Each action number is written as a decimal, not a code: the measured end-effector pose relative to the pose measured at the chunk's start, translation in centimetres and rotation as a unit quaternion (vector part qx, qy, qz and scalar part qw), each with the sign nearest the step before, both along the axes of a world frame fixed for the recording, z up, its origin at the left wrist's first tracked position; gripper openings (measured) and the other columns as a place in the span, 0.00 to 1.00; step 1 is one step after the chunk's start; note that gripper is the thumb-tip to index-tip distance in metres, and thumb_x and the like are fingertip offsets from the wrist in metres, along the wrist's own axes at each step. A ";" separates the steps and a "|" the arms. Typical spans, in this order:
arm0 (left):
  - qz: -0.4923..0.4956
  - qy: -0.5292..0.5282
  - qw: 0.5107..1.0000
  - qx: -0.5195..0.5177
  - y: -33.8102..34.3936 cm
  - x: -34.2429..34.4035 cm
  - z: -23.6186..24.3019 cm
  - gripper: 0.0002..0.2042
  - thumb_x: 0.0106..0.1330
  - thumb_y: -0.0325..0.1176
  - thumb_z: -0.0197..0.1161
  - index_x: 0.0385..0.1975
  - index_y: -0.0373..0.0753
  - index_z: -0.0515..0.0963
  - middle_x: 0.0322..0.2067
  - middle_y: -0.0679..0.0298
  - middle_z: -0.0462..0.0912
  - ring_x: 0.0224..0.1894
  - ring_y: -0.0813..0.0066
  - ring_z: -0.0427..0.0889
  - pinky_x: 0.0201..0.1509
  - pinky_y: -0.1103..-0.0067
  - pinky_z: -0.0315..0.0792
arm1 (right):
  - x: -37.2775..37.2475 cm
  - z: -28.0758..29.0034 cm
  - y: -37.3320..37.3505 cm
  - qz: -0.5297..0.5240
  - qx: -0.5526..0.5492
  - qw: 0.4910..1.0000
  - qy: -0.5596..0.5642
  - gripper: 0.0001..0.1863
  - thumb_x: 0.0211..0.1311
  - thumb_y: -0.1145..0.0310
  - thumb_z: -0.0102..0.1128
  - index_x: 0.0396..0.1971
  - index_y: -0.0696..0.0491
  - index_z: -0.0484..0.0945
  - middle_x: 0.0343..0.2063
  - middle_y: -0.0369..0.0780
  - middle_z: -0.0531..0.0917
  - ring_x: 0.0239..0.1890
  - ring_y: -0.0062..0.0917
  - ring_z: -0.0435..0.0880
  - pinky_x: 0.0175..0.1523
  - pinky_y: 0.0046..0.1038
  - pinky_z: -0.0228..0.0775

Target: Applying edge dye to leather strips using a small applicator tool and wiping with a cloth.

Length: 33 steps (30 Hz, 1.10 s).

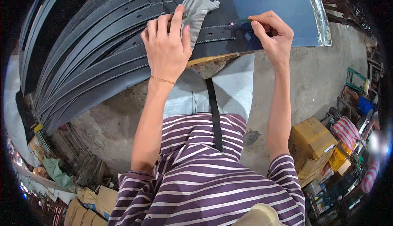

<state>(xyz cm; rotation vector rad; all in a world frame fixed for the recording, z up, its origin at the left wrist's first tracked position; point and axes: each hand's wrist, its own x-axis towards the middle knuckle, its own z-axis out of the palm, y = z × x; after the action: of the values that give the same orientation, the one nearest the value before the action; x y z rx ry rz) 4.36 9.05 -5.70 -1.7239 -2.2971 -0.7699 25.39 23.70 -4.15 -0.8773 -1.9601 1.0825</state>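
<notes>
Several black stitched straps (94, 46) fan out across the left of the work surface, their ends lying toward the middle. My left hand (168, 46) rests over these ends, its fingers bent forward. A ribbed, crumpled grey cloth (196, 11) is caught between its thumb and forefinger. To the right, my right hand (273, 33) is closed in a pinch on a thin dark green piece (243, 20), whose exact kind I cannot make out. A small pink glow shows at its left tip, right by the end of a stitched strap (221, 26).
The strap pile sits on a dark blue-grey board (278, 9) with a pale, taped-looking right edge (323, 21). Cardboard boxes (313, 138) stand on the concrete floor at right. Further right sits another person beside a red-striped bundle (346, 132). More cartons (92, 203) lie lower left.
</notes>
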 end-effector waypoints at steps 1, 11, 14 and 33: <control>-0.001 0.012 1.000 -0.006 0.0 0.0 -0.1 0.19 0.67 0.37 0.60 0.58 0.45 0.76 0.44 0.62 0.77 0.49 0.61 0.73 0.54 0.66 0.65 | -0.1 0.0 0.0 0.000 0.003 1.000 -0.007 0.05 0.57 0.76 0.65 0.33 0.57 0.87 0.24 0.33 0.80 0.25 0.13 0.71 0.31 0.18 0.59; 0.005 0.016 1.000 -0.021 0.0 0.0 -0.3 0.16 0.66 0.36 0.59 0.54 0.45 0.80 0.44 0.63 0.77 0.49 0.62 0.73 0.53 0.65 0.65 | 0.0 -0.3 0.1 -0.002 0.013 1.000 -0.021 0.05 0.56 0.77 0.66 0.33 0.57 0.88 0.25 0.32 0.80 0.24 0.11 0.71 0.29 0.17 0.60; -0.002 0.024 1.000 -0.004 0.1 -0.1 -0.4 0.15 0.64 0.36 0.61 0.50 0.41 0.79 0.42 0.63 0.75 0.47 0.63 0.72 0.52 0.65 0.64 | -0.1 -0.4 0.0 0.010 0.011 0.999 -0.028 0.05 0.56 0.77 0.66 0.32 0.58 0.88 0.25 0.32 0.80 0.25 0.11 0.71 0.29 0.16 0.59; -0.001 0.030 0.999 0.010 0.3 0.0 -0.6 0.14 0.62 0.35 0.62 0.47 0.42 0.80 0.41 0.63 0.76 0.47 0.64 0.72 0.51 0.65 0.65 | 0.0 -0.2 0.3 0.007 -0.006 1.000 0.003 0.06 0.56 0.79 0.65 0.32 0.58 0.88 0.26 0.31 0.80 0.25 0.10 0.71 0.29 0.15 0.58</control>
<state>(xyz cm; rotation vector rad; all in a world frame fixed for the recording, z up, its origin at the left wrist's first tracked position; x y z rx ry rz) 4.31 9.37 -6.33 -1.7160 -2.2409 -0.7296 25.40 24.03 -4.31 -0.8659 -1.9594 1.1039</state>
